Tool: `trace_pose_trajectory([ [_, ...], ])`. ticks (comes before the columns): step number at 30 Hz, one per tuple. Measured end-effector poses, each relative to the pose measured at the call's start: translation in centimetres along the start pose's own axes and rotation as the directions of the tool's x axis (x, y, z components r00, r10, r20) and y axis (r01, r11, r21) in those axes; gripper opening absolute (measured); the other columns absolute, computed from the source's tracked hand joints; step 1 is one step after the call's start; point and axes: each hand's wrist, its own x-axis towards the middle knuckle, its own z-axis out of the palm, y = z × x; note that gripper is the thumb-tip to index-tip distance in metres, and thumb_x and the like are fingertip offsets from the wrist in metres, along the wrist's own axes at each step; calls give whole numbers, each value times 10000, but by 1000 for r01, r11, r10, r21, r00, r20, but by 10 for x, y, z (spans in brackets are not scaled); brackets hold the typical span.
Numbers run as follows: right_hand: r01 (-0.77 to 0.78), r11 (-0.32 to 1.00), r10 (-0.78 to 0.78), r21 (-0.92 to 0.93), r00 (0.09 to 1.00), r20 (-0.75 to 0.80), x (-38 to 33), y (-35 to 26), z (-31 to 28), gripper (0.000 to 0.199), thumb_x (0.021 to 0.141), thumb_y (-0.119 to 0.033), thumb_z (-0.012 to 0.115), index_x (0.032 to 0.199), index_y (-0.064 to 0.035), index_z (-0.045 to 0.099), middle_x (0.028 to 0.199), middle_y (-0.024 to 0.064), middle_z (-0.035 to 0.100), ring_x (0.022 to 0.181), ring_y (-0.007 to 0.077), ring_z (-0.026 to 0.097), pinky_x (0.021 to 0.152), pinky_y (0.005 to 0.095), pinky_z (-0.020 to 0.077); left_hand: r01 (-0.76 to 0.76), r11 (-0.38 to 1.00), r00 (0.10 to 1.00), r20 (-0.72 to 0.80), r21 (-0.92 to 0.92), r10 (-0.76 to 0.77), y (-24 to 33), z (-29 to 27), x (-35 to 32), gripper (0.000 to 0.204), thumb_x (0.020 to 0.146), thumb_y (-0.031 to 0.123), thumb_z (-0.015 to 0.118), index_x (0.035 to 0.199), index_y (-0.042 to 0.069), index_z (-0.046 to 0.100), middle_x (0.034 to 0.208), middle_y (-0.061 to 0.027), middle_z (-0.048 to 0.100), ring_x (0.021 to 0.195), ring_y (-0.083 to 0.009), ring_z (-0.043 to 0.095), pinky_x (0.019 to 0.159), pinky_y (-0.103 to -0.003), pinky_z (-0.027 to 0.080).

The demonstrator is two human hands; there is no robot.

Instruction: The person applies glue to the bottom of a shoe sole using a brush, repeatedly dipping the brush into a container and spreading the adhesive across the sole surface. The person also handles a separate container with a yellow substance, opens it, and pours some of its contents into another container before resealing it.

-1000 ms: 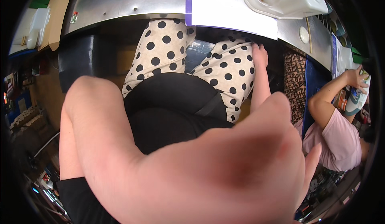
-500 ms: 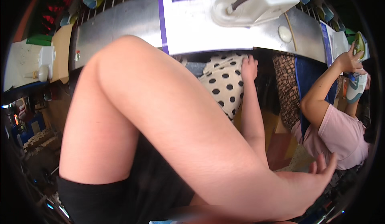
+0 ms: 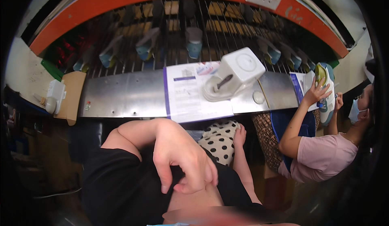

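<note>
My left hand is bent back toward my upper chest. Its fingers are curled, with a gap between thumb and forefinger, and it holds nothing. The fingertips are at or close to bare skin below the neck; exact contact is hard to make out. My right hand lies on a cream cloth with black dots over my lap, its fingers resting on the cloth. Ahead, on a metal bench, are a printed sheet and a white plastic container with a dark-handled brush in its round opening.
A round white lid and a thin stick lie right of the container. Several shoes stand on the rod conveyor behind the bench. At right a co-worker holds a shoe. Cardboard stands at left.
My left arm has come down from its raised, bent pose, and the left hand moved from far right to mid-chest. The view has tilted up, showing more conveyor. My right hand stays on the cloth.
</note>
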Motion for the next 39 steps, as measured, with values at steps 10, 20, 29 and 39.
trace_pose_trajectory([
  [10, 137, 962, -161, -235, 983, -84, -34, -31, 18, 493, 982, -350, 497, 1450, -197, 515, 1387, 209, 544, 1206, 408, 579, 998, 492, 481, -176, 984, 502, -862, -19, 74, 58, 128, 42, 990, 863, 458, 766, 1622, 104, 238, 1245, -114, 577, 1005, -166, 572, 955, -292, 417],
  [20, 141, 662, -309, -736, 946, -96, -81, -94, -45, 474, 986, -340, 483, 1401, -128, 573, 1390, 234, 547, 1269, 425, 537, 1035, 562, 442, -269, 963, 472, -867, 27, 156, 40, 204, 41, 778, 1007, 465, 569, 1603, 71, 262, 1431, -105, 555, 1210, -113, 576, 1138, -434, 310],
  [29, 378, 233, -137, -896, 925, 354, -75, -152, 22, 728, 992, -616, 423, 1406, -35, 568, 1453, 226, 536, 1386, 390, 465, 1162, 628, 251, -553, 785, 442, -699, 280, 562, 55, 220, 0, 961, 903, 519, 706, 1592, 51, 228, 1495, -162, 494, 1292, -215, 549, 1138, -364, 322],
  [39, 635, 320, -107, -703, 762, 639, -45, -168, 88, 691, 979, -511, 429, 1542, -112, 411, 1616, 186, 345, 1473, 363, 356, 1189, 433, 341, -487, 798, 486, -648, 356, 586, 76, 215, -71, 929, 885, 503, 739, 1543, 43, 274, 1484, -146, 495, 1331, -242, 503, 1121, -367, 326],
])
